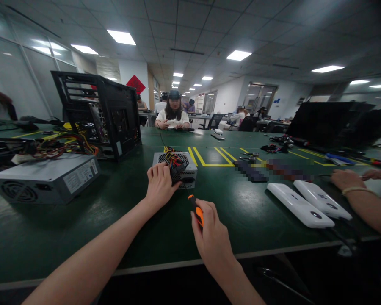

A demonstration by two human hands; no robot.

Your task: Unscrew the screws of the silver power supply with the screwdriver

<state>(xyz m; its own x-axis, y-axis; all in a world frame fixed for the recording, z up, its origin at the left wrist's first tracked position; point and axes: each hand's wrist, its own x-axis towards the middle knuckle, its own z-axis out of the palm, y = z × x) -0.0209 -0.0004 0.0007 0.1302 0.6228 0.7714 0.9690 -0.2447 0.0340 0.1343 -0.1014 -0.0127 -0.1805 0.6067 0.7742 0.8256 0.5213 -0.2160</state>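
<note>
Head view: screwdriver point(193, 202), tip indistinct.

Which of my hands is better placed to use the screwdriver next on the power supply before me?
Probably your right hand: it holds the screwdriver by the handle, shaft pointing toward the power supply. Your left hand is at that unit, by its bunched cables.

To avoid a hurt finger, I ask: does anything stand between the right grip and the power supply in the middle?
Yes: the left grip covers the near left corner of the power supply, its thumb close beside the screwdriver in the right grip. Dark cable ends lie there too. Nothing else visible blocks the way.
</note>
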